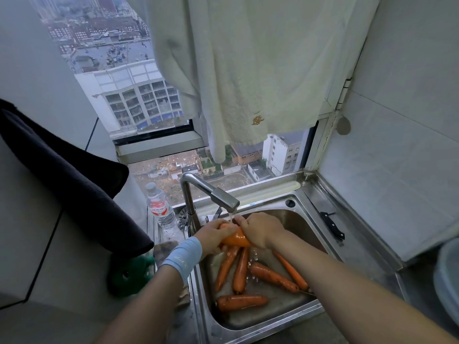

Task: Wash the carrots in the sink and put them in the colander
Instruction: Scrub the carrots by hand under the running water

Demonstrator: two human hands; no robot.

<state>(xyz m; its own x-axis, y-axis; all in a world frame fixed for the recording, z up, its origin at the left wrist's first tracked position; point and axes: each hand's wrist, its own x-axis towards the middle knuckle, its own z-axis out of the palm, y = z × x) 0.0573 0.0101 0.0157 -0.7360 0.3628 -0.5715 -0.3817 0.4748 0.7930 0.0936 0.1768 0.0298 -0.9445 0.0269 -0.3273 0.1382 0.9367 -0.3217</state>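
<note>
A bottle point(160, 207) stands at the sink's point(308, 194) left rim. Under the running tap point(211, 192), the left hand point(213, 238) and right hand point(260, 232) both grip one carrot point(234, 240). Five carrots point(273, 276) lie in the basin. A knife point(332, 225) rests on the right rim.

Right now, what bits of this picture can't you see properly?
Head view only:
- held carrot: both ends covered by the left hand and right hand gripping it.
- round grey container at the right edge: cut off by the frame; colander or not, cannot tell.
- bottle label: print too small to read.
- green thing left of the sink: blurred, shape unclear.
</note>
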